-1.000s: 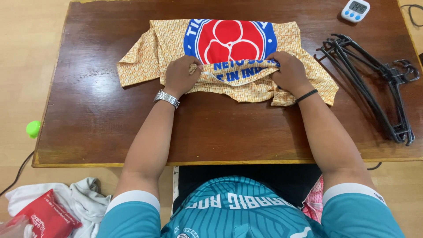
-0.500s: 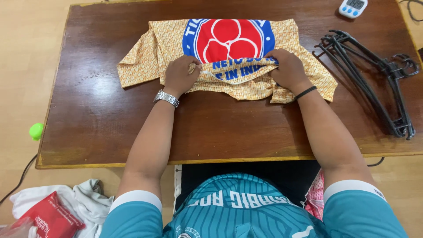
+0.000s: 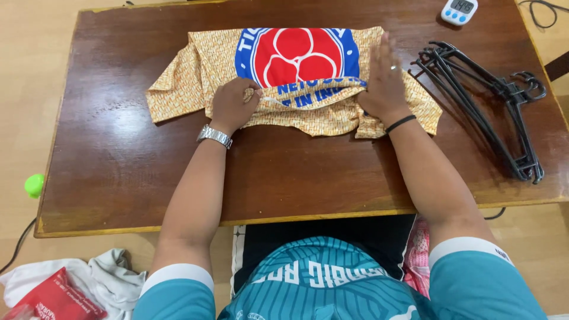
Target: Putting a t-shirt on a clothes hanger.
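Orange patterned jersey with a red-and-blue round crest (image 3: pixel 308 112): left hand (image 3: pixel 232 105) pinches its folded hem, right hand (image 3: pixel 384 80) lies flat on it, fingers spread.

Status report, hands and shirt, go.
Left hand pinching folded hem of orange shirt. Right hand flat, open on it. Black hangers beside, apart.

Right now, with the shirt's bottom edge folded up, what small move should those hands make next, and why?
Probably sweep the right hand outward to smooth the shirt. It lies flat and open on the fabric, while the left hand pinches the folded hem, which looks rumpled.
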